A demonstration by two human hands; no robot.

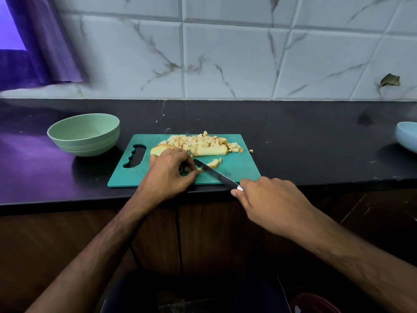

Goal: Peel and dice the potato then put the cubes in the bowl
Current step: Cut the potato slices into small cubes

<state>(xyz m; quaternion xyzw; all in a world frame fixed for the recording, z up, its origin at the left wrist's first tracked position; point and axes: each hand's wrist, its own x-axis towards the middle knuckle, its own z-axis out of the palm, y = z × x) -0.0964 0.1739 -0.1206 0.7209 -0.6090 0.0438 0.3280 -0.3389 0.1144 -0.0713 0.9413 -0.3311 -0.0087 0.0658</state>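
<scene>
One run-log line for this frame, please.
stage: dicing | left hand: pinches potato strip | right hand: grips knife | cubes: on cutting board | green bowl: no cubes visible

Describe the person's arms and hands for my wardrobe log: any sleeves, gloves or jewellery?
Both forearms are bare up to the frame edge, with no sleeves in view. The left hand and right hand are ungloved, and no rings, watch or bracelet show.

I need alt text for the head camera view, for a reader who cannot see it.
A left hand steadies a potato strip on a teal cutting board while the right hand cuts it with a knife. A pile of potato cubes lies behind; the green bowl stands empty to the left.
</scene>
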